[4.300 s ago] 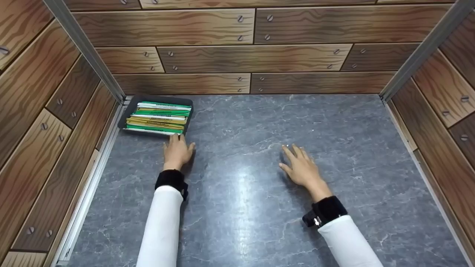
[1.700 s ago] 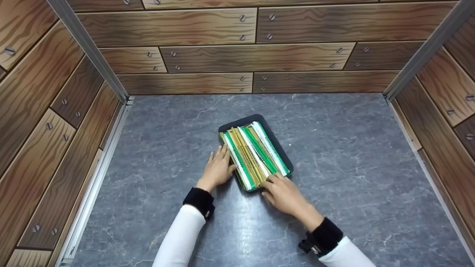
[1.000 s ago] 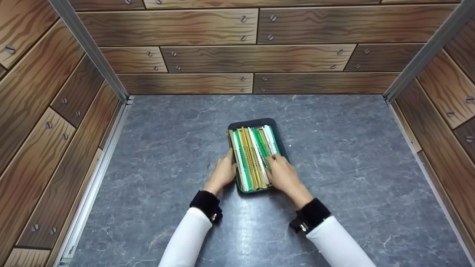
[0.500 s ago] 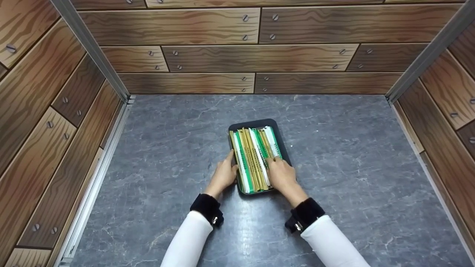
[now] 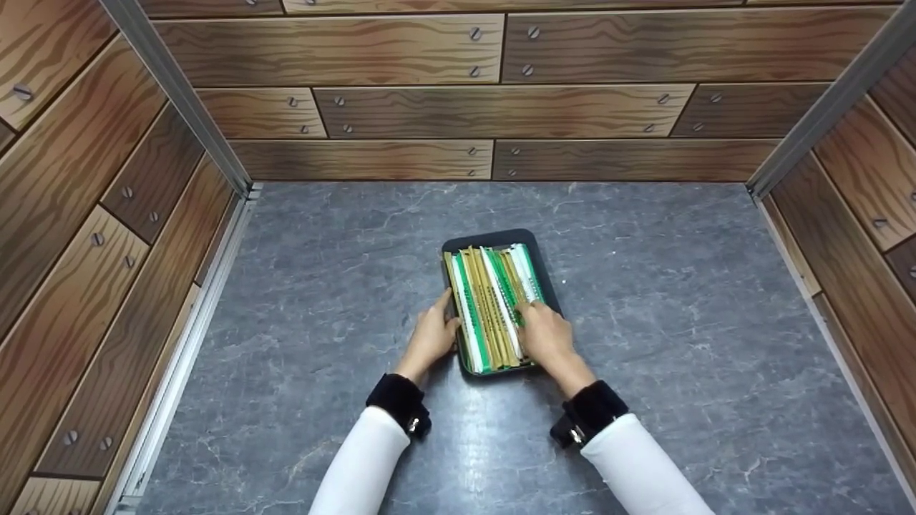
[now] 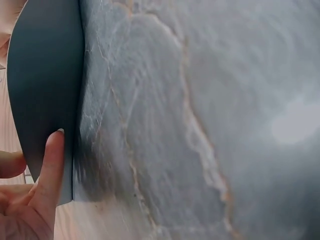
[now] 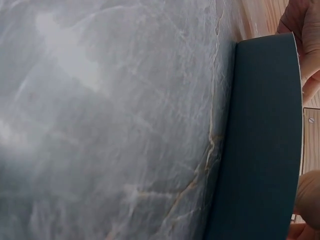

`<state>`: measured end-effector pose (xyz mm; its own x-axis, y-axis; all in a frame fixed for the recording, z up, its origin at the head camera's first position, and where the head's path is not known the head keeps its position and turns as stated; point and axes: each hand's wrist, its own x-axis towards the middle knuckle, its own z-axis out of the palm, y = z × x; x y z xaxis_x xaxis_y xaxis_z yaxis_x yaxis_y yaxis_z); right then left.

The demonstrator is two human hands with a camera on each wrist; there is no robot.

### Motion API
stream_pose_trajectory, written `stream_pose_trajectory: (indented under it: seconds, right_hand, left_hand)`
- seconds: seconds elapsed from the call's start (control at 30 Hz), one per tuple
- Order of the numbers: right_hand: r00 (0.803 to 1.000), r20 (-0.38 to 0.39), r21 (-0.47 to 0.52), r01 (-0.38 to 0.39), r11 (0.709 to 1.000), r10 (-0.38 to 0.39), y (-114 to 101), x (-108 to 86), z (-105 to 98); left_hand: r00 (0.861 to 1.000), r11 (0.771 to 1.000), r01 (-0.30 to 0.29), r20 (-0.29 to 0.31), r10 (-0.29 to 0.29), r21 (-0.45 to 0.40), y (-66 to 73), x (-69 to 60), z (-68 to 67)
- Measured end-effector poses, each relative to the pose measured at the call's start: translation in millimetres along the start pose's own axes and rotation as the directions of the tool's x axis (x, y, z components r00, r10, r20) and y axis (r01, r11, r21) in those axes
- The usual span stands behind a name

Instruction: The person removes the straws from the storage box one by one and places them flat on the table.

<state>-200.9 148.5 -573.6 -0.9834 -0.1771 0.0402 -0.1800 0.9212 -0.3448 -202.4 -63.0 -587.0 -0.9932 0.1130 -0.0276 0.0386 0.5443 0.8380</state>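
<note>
Packets (image 5: 490, 307) are held in tray (image 5: 490, 239); prob. light, slippery, best pinched mid-length. Tray's gripped at 8 o'clock by L hand (image 5: 431, 332); whether anything's pinched by R hand (image 5: 546, 335), 4 o'clock, can't be told.

Dark tray (image 5: 490, 239) askew on grey surface (image 5: 343, 250); slim green, white, gold packets (image 5: 490, 307) lengthwise inside.

The dark tray (image 5: 494, 239) has turned and moved from far left to centre.
</note>
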Motion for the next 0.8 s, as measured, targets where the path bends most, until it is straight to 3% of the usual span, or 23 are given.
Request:
stream_pose_trajectory:
  seconds: [0.17, 0.37, 0.8]
  right_hand:
    - [0.999, -0.052, 0.039, 0.006, 0.999, -0.003, 3, -0.2, 0]
    - [0.994, -0.106, 0.111, 0.005, 0.994, 0.007, 4, -0.8, 0]
    - [0.999, 0.023, 0.318, -0.046, 0.947, 0.04, 8, -2.4, -17]
  left_hand:
    - [0.998, 0.99, 0.062, -0.01, -0.063, -0.128, -0.5, 1.1, 0.5]
    - [0.993, 0.975, 0.104, -0.03, -0.113, -0.198, -2.7, 2.1, 1.4]
    - [0.99, 0.957, 0.132, -0.022, -0.143, -0.258, -2.3, 1.8, 1.4]
